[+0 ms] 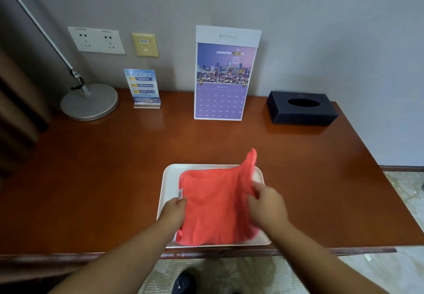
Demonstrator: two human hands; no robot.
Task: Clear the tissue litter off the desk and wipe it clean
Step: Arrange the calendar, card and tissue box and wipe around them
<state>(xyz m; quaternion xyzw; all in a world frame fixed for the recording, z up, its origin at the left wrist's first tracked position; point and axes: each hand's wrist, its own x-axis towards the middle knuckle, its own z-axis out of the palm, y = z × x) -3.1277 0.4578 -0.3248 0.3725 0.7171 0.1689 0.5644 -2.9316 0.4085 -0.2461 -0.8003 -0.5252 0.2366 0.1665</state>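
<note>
My right grip [266, 204] is closed on the right-hand edge of the coral cloth [215, 201], pinching a fold so that the far corner stands up above the tray. My left grip [175, 211] holds the opposite edge, fingers curled on the hem just beside a small white label. Between the two the cloth is half spread, its middle and near part lying on the white tray [168, 183]. The tray sits at the front edge of the worktop [114, 167], directly before me.

I see no tissue litter on the worktop, so I judge the clearing done and the cloth to be the matter in hand. Whether it is about to come off the tray for wiping or be laid down there, I cannot tell from this view.

If it is wiping, I would lift the cloth well clear of the tray rim first. The tray's near side lies right at the worktop's edge, and a snagged hem could drag it off. I would then fold the cloth into a flat pad under one grip, since a loose corner trails and catches.

I would wipe in overlapping passes from the wall toward me, going carefully round the lamp base [89, 102], the small sign card [144, 89] and the dark tissue box [300, 110]. The standing calendar [221, 82] looks light and would likely topple at a brush, so I would steady it with the free grip.
</note>
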